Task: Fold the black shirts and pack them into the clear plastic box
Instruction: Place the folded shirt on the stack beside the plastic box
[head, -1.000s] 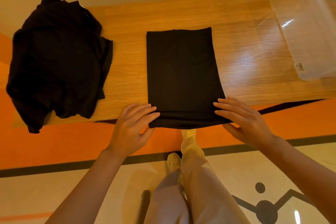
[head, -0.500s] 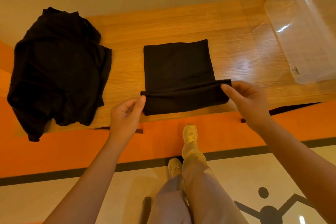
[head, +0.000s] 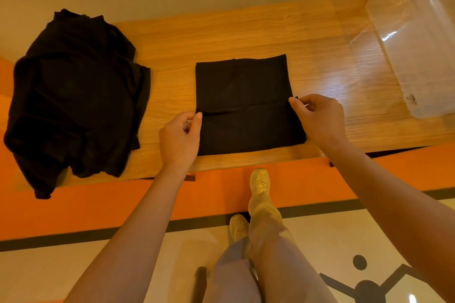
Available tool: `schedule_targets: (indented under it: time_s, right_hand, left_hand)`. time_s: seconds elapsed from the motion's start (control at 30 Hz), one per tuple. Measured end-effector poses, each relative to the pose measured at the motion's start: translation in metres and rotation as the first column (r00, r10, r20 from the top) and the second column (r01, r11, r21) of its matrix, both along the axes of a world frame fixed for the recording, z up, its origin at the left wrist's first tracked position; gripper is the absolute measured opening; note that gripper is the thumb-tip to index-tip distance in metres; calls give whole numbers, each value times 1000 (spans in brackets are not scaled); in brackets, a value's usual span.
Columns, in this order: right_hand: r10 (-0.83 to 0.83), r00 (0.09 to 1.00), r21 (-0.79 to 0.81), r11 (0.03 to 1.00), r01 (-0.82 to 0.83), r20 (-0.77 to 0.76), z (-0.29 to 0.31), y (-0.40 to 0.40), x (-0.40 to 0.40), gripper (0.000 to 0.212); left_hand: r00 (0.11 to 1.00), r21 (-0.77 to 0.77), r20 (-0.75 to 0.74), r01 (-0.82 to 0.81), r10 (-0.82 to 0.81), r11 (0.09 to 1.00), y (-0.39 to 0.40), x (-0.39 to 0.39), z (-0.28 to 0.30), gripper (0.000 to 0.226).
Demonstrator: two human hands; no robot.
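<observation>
Your wooden table (head: 246, 32), grain running left-right. On it: crumpled black shirt pile (head: 73, 100) at left, overhanging the near edge; folded black shirt (head: 243, 86) in the middle; clear plastic box (head: 418, 44) at far right.

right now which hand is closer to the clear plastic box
Right. The right hand pinches the folded shirt at its right edge, on the side facing the clear plastic box. The left hand pinches the shirt's left edge, with the whole shirt between it and the box.

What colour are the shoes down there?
Pale yellow-beige shoes, seen in the head view.
</observation>
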State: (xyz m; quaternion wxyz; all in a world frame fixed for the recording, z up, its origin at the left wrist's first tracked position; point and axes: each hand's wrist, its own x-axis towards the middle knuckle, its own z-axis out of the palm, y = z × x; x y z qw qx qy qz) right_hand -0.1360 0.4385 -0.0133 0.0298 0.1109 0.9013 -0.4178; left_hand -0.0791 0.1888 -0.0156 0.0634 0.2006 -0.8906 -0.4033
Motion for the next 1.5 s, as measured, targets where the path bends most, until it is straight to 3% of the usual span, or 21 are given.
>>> schedule_targets:
  time_s: [0.2,0.27,0.33,0.4,0.5,0.6,0.83,0.93,1.03,1.13,1.3,1.5]
  right_hand:
    - [-47,998,26,999,48,-37,-3,-4,3,33]
    - [-54,990,116,991,69,-131,-6,-8,7,34]
    - [29,955,261,964,52,-296,-10,-14,14,37]
    - [210,904,386,921,-55,-373,-13,-27,23,37]
    - [495,831,504,801,-323,-253,-21,-48,35,46]
    - [560,827,572,698,-432,-59,-32,-48,38,57]
    - [516,852,620,641,-453,88,-30,-25,36,73]
    - [518,852,532,702,-473,75,-21,-25,29,73]
    - [530,848,494,740,-456,-13,-8,-31,-1,64]
    - [591,806,497,696,-518,13,-5,-32,-51,51]
    - [629,768,585,580,-567,121,4,-29,-111,48]
    - [604,752,561,537,-630,265,24,-26,-137,45]
  left_hand:
    - [999,-101,-39,22,-26,995,0,-3,-13,18]
    - [998,-136,-64,-10,1,991,1,-4,-12,18]
    - [990,-267,-127,-96,64,959,4,-5,-10,24]
    - [981,-407,-192,-92,14,909,18,-4,-4,29]
    - [927,-529,-115,247,-357,812,48,2,-7,34]
    - [885,-532,150,447,-440,719,51,9,-24,53]
    - [881,-527,360,464,-307,712,27,14,-25,81]
    - [849,-422,410,502,-335,755,22,10,-14,80]
    - [880,-382,341,451,-330,807,16,-21,5,71]
    - [893,-499,259,450,-369,740,4,-77,14,57]
    - [832,-601,368,554,-416,577,-13,-142,14,43]
    - [807,-573,440,591,-394,569,-13,-161,23,37]
